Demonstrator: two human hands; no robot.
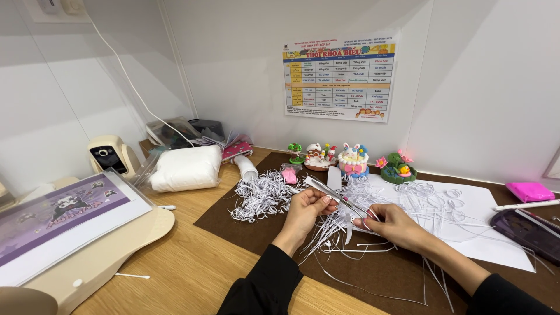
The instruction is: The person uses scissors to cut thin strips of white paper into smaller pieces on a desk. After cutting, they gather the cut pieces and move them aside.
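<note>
Our left hand [305, 205] pinches a white paper strip [319, 186] at its near end; right hand [389, 224] grips scissors [354, 208], blades angled toward that strip. Both sit between our hands above the brown mat [233, 219], shredded paper pile [262, 195] just left

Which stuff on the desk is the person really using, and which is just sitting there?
Using: paper strip in the left hand; tweezers in the right hand; pile of white strips.

Just sitting: clay figures, white bag, pink block, wall chart.
</note>
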